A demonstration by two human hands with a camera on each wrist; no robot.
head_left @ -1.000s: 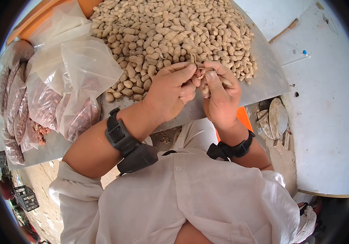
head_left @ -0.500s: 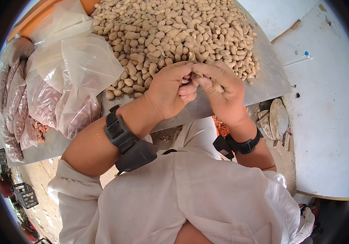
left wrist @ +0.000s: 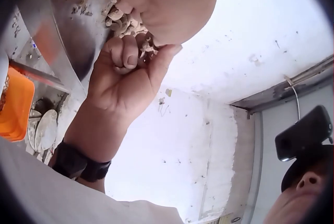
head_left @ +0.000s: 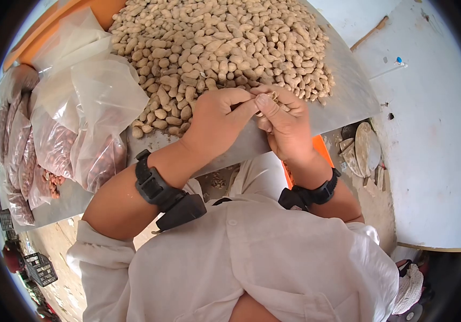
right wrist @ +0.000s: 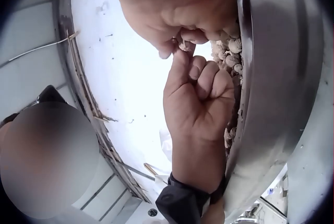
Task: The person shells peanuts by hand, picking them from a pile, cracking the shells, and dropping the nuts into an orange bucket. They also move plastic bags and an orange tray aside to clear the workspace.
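Both hands meet over the near edge of a large heap of unshelled peanuts (head_left: 230,45). My left hand (head_left: 214,121) has its fingers curled, with thumb and forefinger pinching at a peanut (right wrist: 183,45). Against those fingertips, my right hand (head_left: 289,121) grips the same peanut between thumb and curled fingers. Bits of broken pale shell show by the right thumb in the head view. From the left wrist, the right hand's curled fingers and a ragged shell (left wrist: 147,47) are visible, the rest covered by the left hand.
Clear plastic bags (head_left: 88,107) of reddish peanut kernels lie on the metal table (head_left: 348,102) at left, with loose kernels (head_left: 53,183) beside them. An orange container (left wrist: 15,106) sits below the table edge. A white wall (head_left: 429,161) stands at right.
The right hand turned over the left fingertips, then rolled back, thumb uppermost. The shell piece that stuck up by the left fingertips no longer shows. The head view shifted slightly.
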